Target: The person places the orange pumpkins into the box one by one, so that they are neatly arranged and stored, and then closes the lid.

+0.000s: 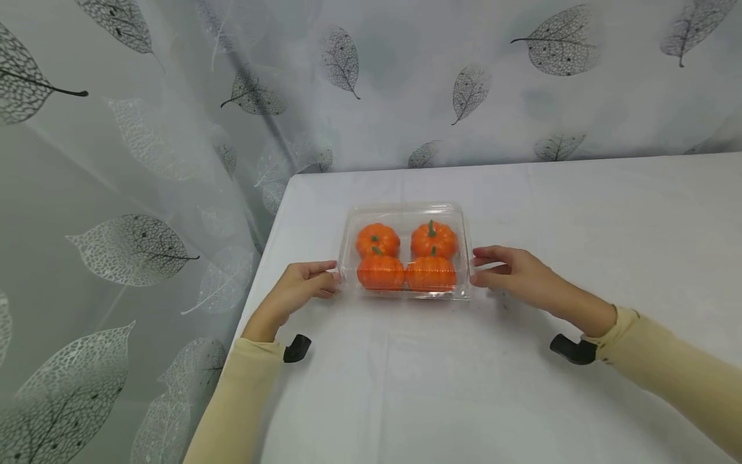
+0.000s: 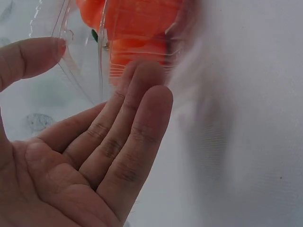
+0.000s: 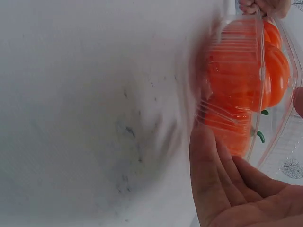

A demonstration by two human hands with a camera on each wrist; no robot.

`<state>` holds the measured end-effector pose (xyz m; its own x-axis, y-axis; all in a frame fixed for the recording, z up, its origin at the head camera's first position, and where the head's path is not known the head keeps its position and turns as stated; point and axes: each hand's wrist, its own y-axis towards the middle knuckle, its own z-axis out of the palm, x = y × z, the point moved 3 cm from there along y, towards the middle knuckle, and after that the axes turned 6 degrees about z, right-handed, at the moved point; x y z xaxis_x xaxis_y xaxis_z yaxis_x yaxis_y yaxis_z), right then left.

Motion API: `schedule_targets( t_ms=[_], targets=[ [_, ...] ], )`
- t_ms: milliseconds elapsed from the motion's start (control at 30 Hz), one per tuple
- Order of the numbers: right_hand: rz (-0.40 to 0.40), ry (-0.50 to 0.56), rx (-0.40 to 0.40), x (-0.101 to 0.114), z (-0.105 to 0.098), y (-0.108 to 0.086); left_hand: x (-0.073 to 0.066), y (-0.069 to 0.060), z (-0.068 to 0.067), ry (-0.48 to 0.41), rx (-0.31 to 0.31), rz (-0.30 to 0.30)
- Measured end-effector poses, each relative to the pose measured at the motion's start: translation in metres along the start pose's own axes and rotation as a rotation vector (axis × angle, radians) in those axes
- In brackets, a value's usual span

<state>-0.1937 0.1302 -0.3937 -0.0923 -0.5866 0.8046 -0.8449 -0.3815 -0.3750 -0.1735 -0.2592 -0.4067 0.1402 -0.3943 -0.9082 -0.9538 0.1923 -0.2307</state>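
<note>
A clear plastic box (image 1: 408, 211) holds several small orange pumpkins (image 1: 378, 240) with green stems, set in two rows. My left hand (image 1: 301, 288) grips its left side. The left thumb (image 2: 40, 56) touches a clear edge of the box, while the fairly straight fingers (image 2: 150, 118) lie against its ribbed wall. On the opposite side my right hand (image 1: 513, 276) grips the box, its fingers (image 3: 206, 161) along the lower wall and the thumb (image 3: 298, 101) at a clear edge. Whether the lid is fastened, I cannot tell.
A white cloth covers the table (image 1: 440, 386); its left edge runs beside the left forearm. Behind and to the left hangs a pale curtain (image 1: 394, 122) with leaf prints. A black piece (image 1: 297, 348) juts out at the left wrist, another (image 1: 574, 350) at the right.
</note>
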Motion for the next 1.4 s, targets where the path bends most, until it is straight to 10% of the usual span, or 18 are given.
schedule_targets(
  t_ms=[833, 1400],
  targets=[
    [0.063, 0.265, 0.232, -0.019, 0.019, 0.003, 0.014, 0.004, 0.015, -0.264, 0.048, 0.018],
    [0.039, 0.316, 0.179, -0.022, 0.029, 0.004, 0.008, 0.003, 0.020, -0.315, -0.040, -0.008]
  ],
)
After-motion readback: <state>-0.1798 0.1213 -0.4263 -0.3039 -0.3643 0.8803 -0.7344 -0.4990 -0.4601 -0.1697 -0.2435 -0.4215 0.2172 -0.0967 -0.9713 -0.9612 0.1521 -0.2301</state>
